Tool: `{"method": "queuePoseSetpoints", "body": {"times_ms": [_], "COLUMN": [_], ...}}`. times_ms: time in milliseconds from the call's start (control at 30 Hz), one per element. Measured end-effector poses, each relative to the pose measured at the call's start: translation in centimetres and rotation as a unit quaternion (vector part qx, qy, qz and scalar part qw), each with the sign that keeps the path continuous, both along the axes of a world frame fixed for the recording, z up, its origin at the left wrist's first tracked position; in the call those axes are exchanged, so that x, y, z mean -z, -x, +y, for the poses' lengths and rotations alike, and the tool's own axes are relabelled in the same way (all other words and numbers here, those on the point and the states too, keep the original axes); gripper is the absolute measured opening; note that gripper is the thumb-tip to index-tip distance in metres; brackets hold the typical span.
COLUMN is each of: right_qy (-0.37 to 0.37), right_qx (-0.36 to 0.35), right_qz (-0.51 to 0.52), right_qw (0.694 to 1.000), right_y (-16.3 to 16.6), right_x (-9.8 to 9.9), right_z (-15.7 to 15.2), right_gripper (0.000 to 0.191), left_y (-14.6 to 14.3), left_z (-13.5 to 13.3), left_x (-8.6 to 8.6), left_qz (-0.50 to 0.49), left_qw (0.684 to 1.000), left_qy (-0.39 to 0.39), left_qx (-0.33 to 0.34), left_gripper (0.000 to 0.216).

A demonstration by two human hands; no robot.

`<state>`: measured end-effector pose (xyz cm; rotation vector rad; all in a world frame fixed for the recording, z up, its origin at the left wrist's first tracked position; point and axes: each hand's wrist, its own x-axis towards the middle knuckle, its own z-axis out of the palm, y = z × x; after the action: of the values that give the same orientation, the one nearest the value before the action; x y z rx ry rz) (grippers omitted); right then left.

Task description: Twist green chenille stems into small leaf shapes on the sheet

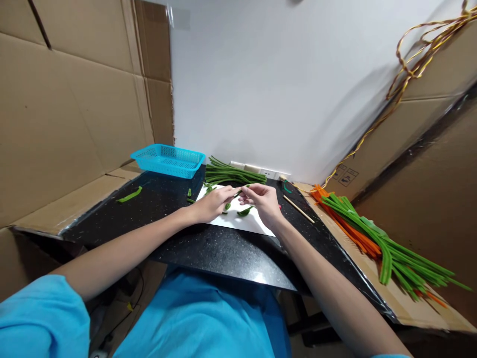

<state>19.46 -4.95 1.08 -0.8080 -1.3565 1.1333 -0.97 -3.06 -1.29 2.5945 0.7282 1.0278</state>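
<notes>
Cardboard panels (pixel 67 99) wall in the left and right, with a white wall at the back. In the middle sits a black speckled countertop (pixel 208 248). On the right-hand cardboard lies a big pile of green and orange pipe cleaners (pixel 376 238), and a gold twisted cord (pixel 413 64) hangs above it. A blue plastic basket (pixel 169 160) sits at the counter's far left corner, with a bundle of green pipe cleaners (pixel 231 175) just beside it. A white sheet (pixel 242 221) lies under the hands, with a few bent green pieces on it.

Both hands meet over the sheet. The left hand (pixel 214 203) and right hand (pixel 261 199) pinch the same short green pipe cleaner piece (pixel 240 191) between their fingertips, fingers curled in close, holding it just above the paper. A thin wooden stick (pixel 298 209) lies right of the right hand, and a stray green piece (pixel 129 195) lies well apart on the left.
</notes>
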Motion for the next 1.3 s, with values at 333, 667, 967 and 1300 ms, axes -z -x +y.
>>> {"method": "queuePoseSetpoints", "body": {"times_ms": [333, 667, 967, 1300], "right_qy": [-0.005, 0.027, 0.074, 0.055], "right_qx": [0.007, 0.012, -0.008, -0.031], "right_qz": [-0.001, 0.044, 0.068, 0.067], "right_qw": [1.0, 0.999, 0.995, 0.996], "right_y": [-0.2, -0.5, -0.3, -0.3], "right_x": [0.0, -0.3, -0.3, -0.2], "right_z": [0.1, 0.1, 0.2, 0.2], "right_gripper": [0.04, 0.043, 0.045, 0.044], "left_y": [-0.1, -0.3, -0.2, -0.5], "left_z": [-0.9, -0.8, -0.6, -0.8], "left_x": [-1.1, 0.0, 0.2, 0.2], "left_qz": [0.005, -0.065, -0.1, -0.107], "left_qw": [1.0, 0.997, 0.993, 0.992], "left_qy": [0.002, -0.014, -0.044, -0.069], "left_qx": [0.005, -0.034, -0.035, -0.023], "left_gripper": [0.03, 0.045, 0.045, 0.042]}}
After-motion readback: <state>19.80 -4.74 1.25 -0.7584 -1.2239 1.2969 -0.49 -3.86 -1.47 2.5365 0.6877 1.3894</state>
